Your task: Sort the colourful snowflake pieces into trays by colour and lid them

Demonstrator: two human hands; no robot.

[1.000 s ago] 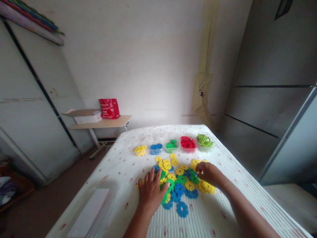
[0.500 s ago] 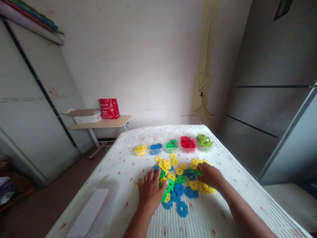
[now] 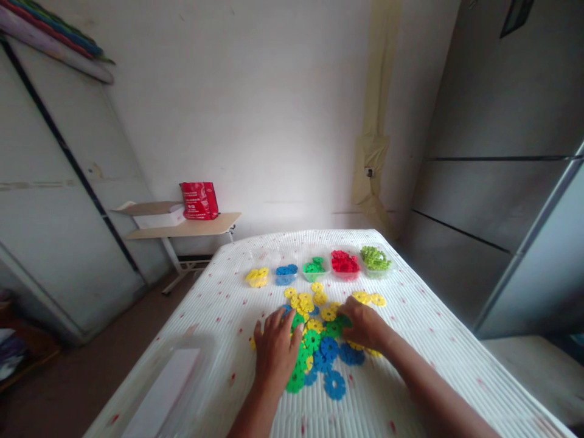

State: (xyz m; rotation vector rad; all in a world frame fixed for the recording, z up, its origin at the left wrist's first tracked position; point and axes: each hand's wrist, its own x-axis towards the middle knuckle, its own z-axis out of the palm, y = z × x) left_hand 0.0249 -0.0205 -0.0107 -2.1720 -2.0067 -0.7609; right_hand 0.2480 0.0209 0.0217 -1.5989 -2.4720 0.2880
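A loose pile of flower-shaped plastic discs lies mid-table: yellow discs (image 3: 305,301), blue discs (image 3: 329,348) and green discs (image 3: 311,340), many overlapping. My left hand (image 3: 276,344) rests at the pile's left edge, its fingers spread, with the thumb over some green pieces. On the pile's right side, my right hand (image 3: 362,322) has its fingers curled down and pinched at a green disc (image 3: 343,322). The palm hides several pieces beneath. One green disc (image 3: 295,381) sits beside my left wrist, and a blue disc (image 3: 334,385) lies nearest me.
Behind the pile stand clear tubs holding yellow (image 3: 257,277), blue (image 3: 286,275), green (image 3: 314,269), red (image 3: 345,265) and light green pieces (image 3: 375,259). A clear plastic tray or lid with a white strip (image 3: 162,392) lies front left. A side table (image 3: 201,227) bears a red bag (image 3: 199,201).
My right hand has moved left across the pile, a green disc shifting with it and yellow discs uncovered behind. Green discs by my left hand have slid toward me. My left hand has barely moved.
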